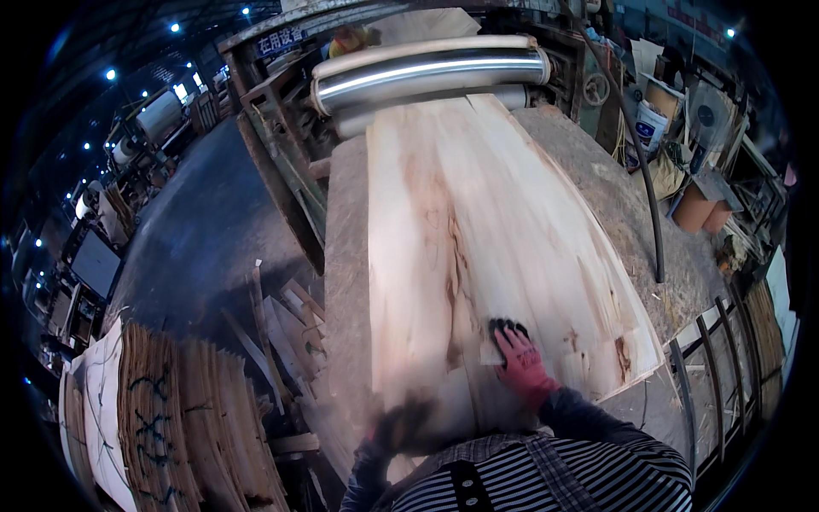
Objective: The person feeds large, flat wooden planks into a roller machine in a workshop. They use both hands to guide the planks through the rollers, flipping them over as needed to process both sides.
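A large, pale sheet of wood veneer point(520, 222) with brown streaks lies on the work table in front of me. Its far end reaches the lower roller of the machine. My right hand point(522, 363), in a red glove with black fingertips, rests flat on the near part of the sheet, fingers stretched out. At the sheet's near left corner my left hand point(403, 424) shows as a dark blur, low by my body. Its fingers are smeared by motion, so whether it holds anything is unclear.
A machine with shiny metal rollers point(435, 75) stands at the far end of the table point(345, 222). Bundled veneer stacks point(183, 418) stand at the lower left, beside loose strips point(286, 333). To the right are a leaning dark pole point(646, 179), a white bucket point(650, 128) and a metal rack point(712, 375).
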Motion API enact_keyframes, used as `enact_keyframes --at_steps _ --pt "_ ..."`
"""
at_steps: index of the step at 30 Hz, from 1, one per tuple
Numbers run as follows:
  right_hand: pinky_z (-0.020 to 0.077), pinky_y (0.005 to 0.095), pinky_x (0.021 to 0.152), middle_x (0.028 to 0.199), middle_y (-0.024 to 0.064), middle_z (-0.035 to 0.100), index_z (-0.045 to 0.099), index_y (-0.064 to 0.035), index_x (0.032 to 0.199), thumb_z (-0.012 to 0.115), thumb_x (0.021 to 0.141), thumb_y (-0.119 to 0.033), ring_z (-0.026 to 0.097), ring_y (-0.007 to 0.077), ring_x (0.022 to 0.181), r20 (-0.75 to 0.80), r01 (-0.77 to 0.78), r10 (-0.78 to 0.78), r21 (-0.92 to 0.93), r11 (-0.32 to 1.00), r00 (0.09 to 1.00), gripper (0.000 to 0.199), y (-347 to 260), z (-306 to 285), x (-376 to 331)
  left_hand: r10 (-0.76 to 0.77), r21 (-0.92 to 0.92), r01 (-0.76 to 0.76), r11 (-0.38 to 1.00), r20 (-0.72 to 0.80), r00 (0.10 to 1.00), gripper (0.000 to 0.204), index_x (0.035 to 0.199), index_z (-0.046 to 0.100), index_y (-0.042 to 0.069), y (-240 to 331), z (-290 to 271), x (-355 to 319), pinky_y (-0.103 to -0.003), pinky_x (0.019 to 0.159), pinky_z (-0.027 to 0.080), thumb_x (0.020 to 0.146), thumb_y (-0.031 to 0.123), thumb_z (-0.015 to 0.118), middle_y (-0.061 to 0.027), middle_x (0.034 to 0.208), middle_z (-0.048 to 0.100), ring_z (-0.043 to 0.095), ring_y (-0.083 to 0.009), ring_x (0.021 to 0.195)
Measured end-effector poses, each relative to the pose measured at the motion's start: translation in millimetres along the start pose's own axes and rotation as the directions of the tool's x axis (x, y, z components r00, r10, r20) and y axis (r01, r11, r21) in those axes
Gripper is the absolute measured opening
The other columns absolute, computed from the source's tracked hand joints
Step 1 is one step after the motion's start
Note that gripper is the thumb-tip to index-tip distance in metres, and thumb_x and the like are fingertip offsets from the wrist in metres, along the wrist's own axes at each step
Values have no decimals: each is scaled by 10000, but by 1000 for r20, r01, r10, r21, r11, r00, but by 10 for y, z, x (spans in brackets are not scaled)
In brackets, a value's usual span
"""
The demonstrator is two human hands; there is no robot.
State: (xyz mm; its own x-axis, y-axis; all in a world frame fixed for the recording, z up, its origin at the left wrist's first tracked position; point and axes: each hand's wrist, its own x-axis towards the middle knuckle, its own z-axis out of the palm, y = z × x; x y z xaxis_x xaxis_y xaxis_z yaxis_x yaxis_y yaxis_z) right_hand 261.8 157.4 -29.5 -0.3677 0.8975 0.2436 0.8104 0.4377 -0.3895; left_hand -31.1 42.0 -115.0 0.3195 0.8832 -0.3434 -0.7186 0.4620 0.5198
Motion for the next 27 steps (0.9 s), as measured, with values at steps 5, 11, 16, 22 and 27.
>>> enact_keyframes --at_steps 5,11,16,22,27 --pt "255 458 988 1281 169 354 329 -109 1284 613 650 -178 319 353 1187 19 6 -5 -80 997 1000 699 214 222 183 -28 165 32 986 -26 999 446 1228 374 23 63 203 15 -345 841 392 866 281 414 -150 1182 467 467 -267 1058" --pt "173 506 1003 1330 151 284 274 -119 1312 570 725 -216 270 335 1221 -57 -19 9 -185 982 998 665 903 524 1491 -34 230 98 968 -270 962 399 1135 456 64 141 512 -2 -252 522 359 817 303 485 -71 940 544 475 -154 645" --pt "101 476 1027 1337 173 260 247 -53 1314 516 766 -379 215 336 1247 -123 -55 34 -172 983 992 692 619 164 1704 143 518 -28 855 -183 973 339 1129 471 48 -19 -153 36 -268 603 392 834 215 456 -108 953 552 509 -186 737" --pt "89 495 1024 1319 210 278 299 -41 1294 529 692 -567 192 356 1255 288 292 -269 -37 956 919 832 78 19 -141 56 315 -39 948 -45 997 345 1140 464 -6 85 82 -10 -317 791 432 858 192 440 -140 1066 552 534 -232 977" --pt "107 506 1016 1305 258 263 325 -3 1265 590 585 -638 187 418 1234 404 171 -86 -179 969 911 968 85 94 -1149 217 505 -249 827 123 968 356 1164 436 -15 374 889 32 -371 760 451 866 174 478 -154 1111 520 554 -244 911"
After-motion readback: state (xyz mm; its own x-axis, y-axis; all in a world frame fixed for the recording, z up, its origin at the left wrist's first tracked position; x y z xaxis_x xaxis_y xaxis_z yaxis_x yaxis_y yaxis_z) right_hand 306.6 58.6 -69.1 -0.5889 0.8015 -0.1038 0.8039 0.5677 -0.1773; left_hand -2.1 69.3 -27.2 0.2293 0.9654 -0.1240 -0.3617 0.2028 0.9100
